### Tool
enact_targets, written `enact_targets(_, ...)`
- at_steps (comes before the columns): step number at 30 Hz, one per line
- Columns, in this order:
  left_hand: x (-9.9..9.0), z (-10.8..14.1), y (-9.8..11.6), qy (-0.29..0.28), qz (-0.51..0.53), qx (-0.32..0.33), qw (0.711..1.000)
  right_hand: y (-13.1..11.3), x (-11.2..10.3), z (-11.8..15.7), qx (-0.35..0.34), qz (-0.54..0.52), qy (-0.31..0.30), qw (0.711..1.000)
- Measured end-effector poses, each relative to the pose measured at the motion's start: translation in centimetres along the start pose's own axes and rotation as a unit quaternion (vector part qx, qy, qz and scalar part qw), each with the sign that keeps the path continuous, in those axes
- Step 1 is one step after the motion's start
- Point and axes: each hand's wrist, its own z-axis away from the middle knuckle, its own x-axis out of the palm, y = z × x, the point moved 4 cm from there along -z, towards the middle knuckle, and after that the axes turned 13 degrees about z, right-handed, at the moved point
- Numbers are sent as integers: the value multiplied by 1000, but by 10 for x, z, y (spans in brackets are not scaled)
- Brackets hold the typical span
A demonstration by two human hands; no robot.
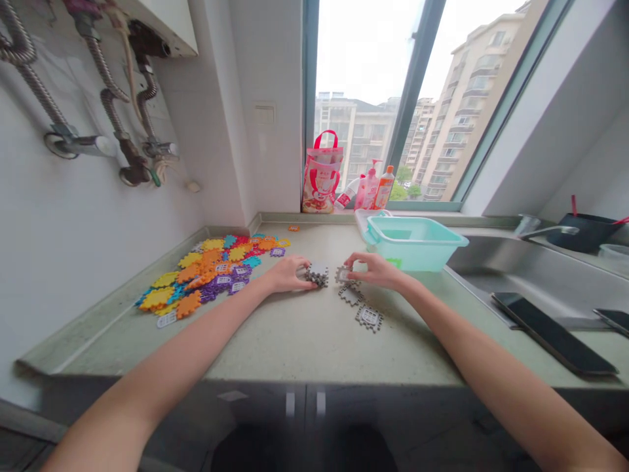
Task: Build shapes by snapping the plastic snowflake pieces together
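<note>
Daylight came in through the window (422, 98) at the upper middle of the frame, and the sky there was blown out to plain white. The countertop (304, 334) in the middle lay evenly lit, with only soft, faint shadows under my forearms. The cabinet fronts along the bottom edge were dim. Straight lines bowed outward toward the corners, and my arms stretched wide at the lower edges. The centre was sharp; the small puzzle pieces stayed slightly soft.
</note>
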Motion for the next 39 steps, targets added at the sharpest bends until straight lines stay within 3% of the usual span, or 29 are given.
enact_targets(7, -1, -1, 3, -9, -19, -5, 1000, 2, 4, -12, 113, -181, 119, 970)
enact_targets(12, 2, -4, 10, -17, -16, 18, 1000, -19, 19, -26, 128, -246, 132, 952)
enact_targets(16, 5, -5, 10, -18, -12, 22, 1000, -32, 31, -31, 89, -186, 108, 972)
enact_targets(22, 7, -6, 7, -19, -20, 12, 1000, -31, 38, -33, 86, -16, 100, 991)
enact_targets(27, 7, -6, 6, -17, -16, 16, 1000, -10, 16, -31, 94, 42, 115, 988)
enact_targets(31, 4, -5, 6, -14, -20, 10, 1000, 14, 0, -15, 66, 92, 32, 993)
enact_targets(35, 2, -4, 8, -15, -26, 6, 1000, 26, 4, -3, 62, 105, -22, 992)
enact_targets(39, 1, -3, 9, -12, -20, -1, 1000, 27, 12, -7, 70, 142, -13, 987)
